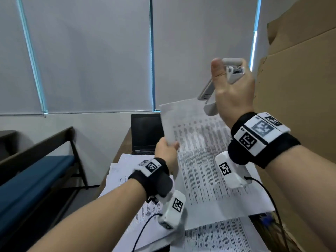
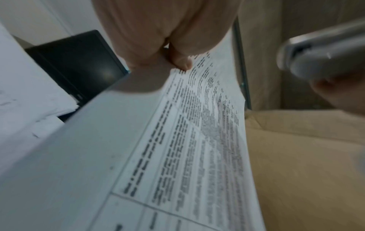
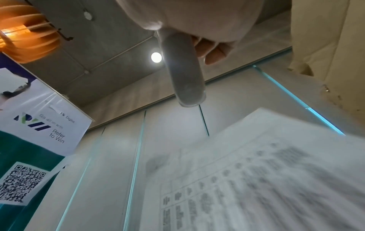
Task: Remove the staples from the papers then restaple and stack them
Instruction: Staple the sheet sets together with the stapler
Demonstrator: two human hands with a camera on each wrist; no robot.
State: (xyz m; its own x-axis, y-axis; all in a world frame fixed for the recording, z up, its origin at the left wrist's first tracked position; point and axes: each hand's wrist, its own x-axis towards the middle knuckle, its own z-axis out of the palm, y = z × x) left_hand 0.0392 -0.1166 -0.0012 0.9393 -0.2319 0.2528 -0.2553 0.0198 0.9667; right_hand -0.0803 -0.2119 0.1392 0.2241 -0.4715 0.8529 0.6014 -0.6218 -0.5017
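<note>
My left hand (image 1: 168, 151) pinches the left edge of a printed set of papers (image 1: 203, 160) and holds it up off the desk, tilted. The same papers (image 2: 197, 140) show in the left wrist view under my thumb (image 2: 180, 61). My right hand (image 1: 234, 90) grips a grey stapler (image 1: 233, 70) raised above the papers' top right corner, its front end pointing down toward that corner. The stapler (image 3: 182, 70) sticks out past my curled fingers in the right wrist view, above the blurred papers (image 3: 266, 179). No staple can be made out.
More printed sheets (image 1: 127, 171) lie spread on the desk under the held set. A closed-screen black laptop (image 1: 145, 131) stands at the desk's far end. A big cardboard box (image 1: 300, 88) rises close on the right. A blue bench (image 1: 36, 171) stands left.
</note>
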